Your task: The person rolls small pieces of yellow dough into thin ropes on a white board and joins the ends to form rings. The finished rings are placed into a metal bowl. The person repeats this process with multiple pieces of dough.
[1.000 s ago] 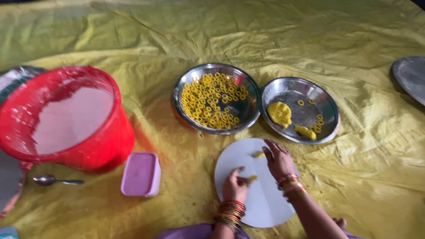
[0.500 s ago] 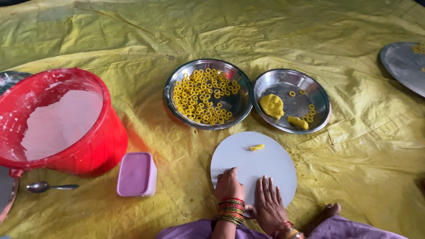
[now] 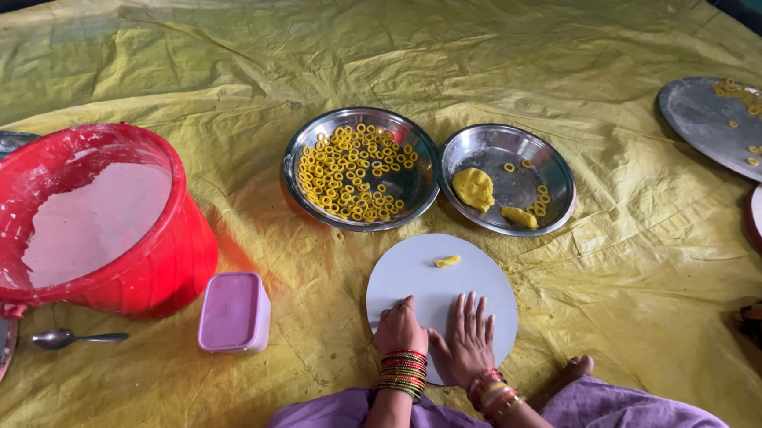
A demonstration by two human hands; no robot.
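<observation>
Both hands rest on the near part of a round white board (image 3: 443,284) that lies on a yellow sheet. My left hand (image 3: 400,326) is curled in a loose fist at the board's near left edge; whether it holds anything is hidden. My right hand (image 3: 469,336) lies flat, palm down, fingers spread. A small piece of yellow dough (image 3: 447,261) sits on the far part of the board, apart from both hands. Beyond the board stand a steel plate full of yellow dough rings (image 3: 361,179) and a steel plate with dough lumps (image 3: 506,179).
A red tub of whitish flour (image 3: 81,218) stands at the left, with a pink lidded box (image 3: 234,313) and a spoon (image 3: 74,338) near it. Another steel tray with rings (image 3: 739,121) lies at the far right. Steel plates edge the left side.
My right hand has come back from the middle of the board to its near edge and now lies flat. The dough piece stays on the board. The view has shifted slightly.
</observation>
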